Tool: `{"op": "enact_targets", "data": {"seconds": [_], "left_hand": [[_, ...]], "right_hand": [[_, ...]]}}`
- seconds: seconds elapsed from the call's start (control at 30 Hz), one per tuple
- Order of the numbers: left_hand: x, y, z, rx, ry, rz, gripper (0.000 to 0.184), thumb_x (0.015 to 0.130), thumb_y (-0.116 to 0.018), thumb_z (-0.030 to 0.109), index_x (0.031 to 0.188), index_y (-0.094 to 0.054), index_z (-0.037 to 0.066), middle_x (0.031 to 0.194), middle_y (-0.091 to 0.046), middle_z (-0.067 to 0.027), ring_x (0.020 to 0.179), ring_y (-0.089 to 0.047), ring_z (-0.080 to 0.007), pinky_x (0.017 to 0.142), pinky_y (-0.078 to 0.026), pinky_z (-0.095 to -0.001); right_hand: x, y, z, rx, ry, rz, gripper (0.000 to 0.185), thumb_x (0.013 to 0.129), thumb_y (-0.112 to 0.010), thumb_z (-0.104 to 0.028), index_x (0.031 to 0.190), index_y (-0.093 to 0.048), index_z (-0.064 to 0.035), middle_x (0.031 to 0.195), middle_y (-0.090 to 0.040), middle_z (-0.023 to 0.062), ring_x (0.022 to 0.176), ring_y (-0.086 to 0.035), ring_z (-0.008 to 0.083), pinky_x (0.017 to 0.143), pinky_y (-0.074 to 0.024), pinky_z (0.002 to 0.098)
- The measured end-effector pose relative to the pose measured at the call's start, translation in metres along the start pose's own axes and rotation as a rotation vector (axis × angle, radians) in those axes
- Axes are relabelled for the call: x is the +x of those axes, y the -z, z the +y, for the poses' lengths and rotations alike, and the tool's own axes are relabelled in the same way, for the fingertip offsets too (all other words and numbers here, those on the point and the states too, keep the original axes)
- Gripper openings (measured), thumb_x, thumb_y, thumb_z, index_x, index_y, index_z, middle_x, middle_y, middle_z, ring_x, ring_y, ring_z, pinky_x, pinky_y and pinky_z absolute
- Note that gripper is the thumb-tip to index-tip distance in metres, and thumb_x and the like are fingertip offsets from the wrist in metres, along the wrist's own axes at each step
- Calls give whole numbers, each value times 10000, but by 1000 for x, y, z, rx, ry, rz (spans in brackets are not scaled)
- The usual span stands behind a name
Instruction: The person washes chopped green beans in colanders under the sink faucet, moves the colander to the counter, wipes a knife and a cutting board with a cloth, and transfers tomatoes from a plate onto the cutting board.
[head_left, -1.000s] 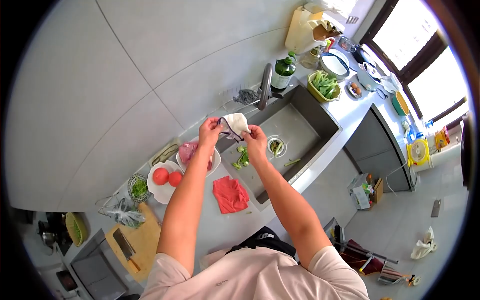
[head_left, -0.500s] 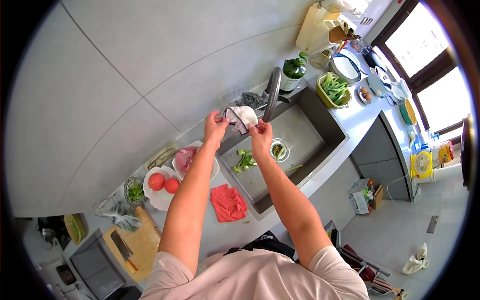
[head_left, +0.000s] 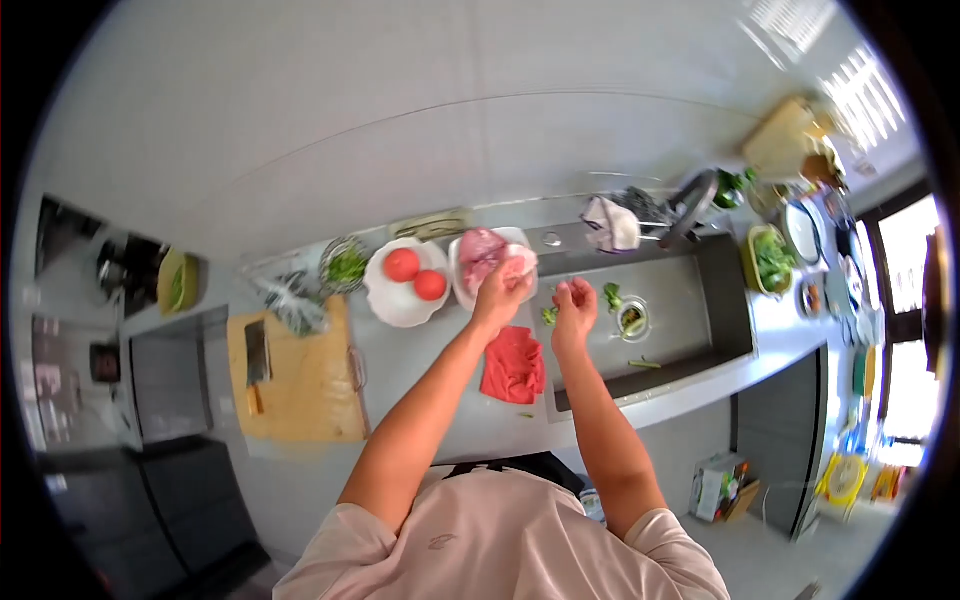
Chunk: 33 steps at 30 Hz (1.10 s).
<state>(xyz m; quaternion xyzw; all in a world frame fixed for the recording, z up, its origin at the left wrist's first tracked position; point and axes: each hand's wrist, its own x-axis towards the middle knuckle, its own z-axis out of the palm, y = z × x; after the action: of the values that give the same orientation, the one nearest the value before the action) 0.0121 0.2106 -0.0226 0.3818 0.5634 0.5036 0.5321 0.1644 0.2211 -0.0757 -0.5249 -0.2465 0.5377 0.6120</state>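
My left hand (head_left: pixel 503 293) is at the front right edge of a white dish (head_left: pixel 462 285) with raw meat (head_left: pixel 481 256); its fingers are blurred, and whether they grip anything is unclear. Over the left side of the sink (head_left: pixel 680 290) is my right hand (head_left: pixel 575 303), its fingers curled, with nothing visible in them. The white cloth with dark edging (head_left: pixel 611 225) hangs at the rack behind the sink, left of the faucet (head_left: pixel 693 205). A red cloth (head_left: pixel 513 366) lies on the counter below my left hand. Green scraps (head_left: pixel 612 296) are in the sink.
Tomatoes (head_left: pixel 402 265) sit in a white bowl (head_left: pixel 395 310) left of the meat. Farther left are a bowl of chopped greens (head_left: pixel 346 266), a plastic bag (head_left: pixel 296 304) and a cutting board (head_left: pixel 300 400) with a cleaver (head_left: pixel 257 352). A basket of greens (head_left: pixel 771 260) stands right of the sink.
Both hands have let go of the white cloth, which now hangs at the rack. They have moved down toward the meat dish and the sink's left side. The view has turned left.
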Motion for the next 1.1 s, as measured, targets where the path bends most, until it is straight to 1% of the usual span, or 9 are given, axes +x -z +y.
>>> {"op": "enact_targets", "data": {"seconds": [0.13, 0.3, 0.4, 0.53, 0.63, 0.7, 0.8, 0.97, 1.1], "left_hand": [[-78, 62, -25, 10, 57, 170, 402, 966, -679, 113, 1339, -583, -2, 1274, -663, -111, 1111, -652, -193, 957, -520, -329], [-155, 117, -46, -60, 120, 331, 389, 963, -680, 105, 1336, -601, 29, 1257, -668, -96, 1050, -662, -167, 901, -540, -309], [-191, 145, -46, -75, 147, 339, 384, 979, -668, 123, 1341, -590, 23, 1308, -639, -81, 1091, -655, -156, 904, -541, -321], [-238, 185, -52, -116, 120, 320, 363, 978, -664, 117, 1325, -605, 26, 1259, -659, -82, 1052, -668, -159, 876, -543, -315], [-274, 219, -59, -123, 90, 327, 350, 971, -675, 121, 1305, -620, 34, 1204, -679, -84, 993, -675, -146, 841, -540, -304], [-295, 238, -63, -133, 86, 318, 344, 972, -671, 118, 1302, -621, 35, 1204, -679, -83, 992, -679, -150, 840, -540, -304], [-316, 258, -65, -114, 136, 277, 327, 998, -628, 96, 1315, -609, 20, 1251, -662, -98, 1065, -686, -180, 872, -554, -319], [-317, 264, -71, -151, 146, 238, 312, 1003, -623, 104, 1302, -614, 16, 1241, -661, -98, 1060, -688, -195, 862, -555, -320], [-303, 268, -67, -134, 157, 236, 305, 1002, -626, 105, 1293, -617, 13, 1218, -661, -93, 1045, -689, -192, 853, -557, -321]], "right_hand": [[-59, -20, 23, -105, -110, -144, 253, 938, -713, -74, 1157, -593, -34, 1009, -625, 22, 861, -600, 114, 764, -538, 279], [-121, -33, 48, -230, -93, -329, 190, 950, -652, -7, 1131, -593, -10, 965, -626, 26, 841, -607, 118, 749, -534, 280], [-156, -42, 54, -239, -128, -429, 181, 951, -645, -3, 1123, -593, -13, 958, -634, 31, 831, -612, 121, 746, -536, 282], [-211, -52, 58, -258, -105, -396, 157, 932, -647, -3, 1084, -607, 3, 923, -623, 33, 757, -580, 119, 697, -517, 280], [-259, -56, 61, -288, -127, -353, 149, 935, -644, -13, 1079, -612, 2, 895, -625, 32, 764, -590, 121, 699, -530, 281], [-283, -55, 73, -319, -129, -374, 160, 942, -625, -15, 1101, -607, -15, 927, -643, 27, 826, -621, 122, 726, -544, 285], [-315, -47, 84, -371, -143, -380, 172, 942, -610, -12, 1114, -608, -22, 937, -658, 24, 858, -643, 124, 731, -552, 288], [-329, -47, 79, -429, -140, -389, 181, 937, -604, -12, 1118, -616, -12, 929, -671, 34, 837, -654, 129, 715, -555, 290], [-305, -58, 73, -501, -105, -413, 195, 928, -632, -39, 1119, -634, -4, 936, -682, 45, 827, -659, 128, 711, -554, 283]]}}
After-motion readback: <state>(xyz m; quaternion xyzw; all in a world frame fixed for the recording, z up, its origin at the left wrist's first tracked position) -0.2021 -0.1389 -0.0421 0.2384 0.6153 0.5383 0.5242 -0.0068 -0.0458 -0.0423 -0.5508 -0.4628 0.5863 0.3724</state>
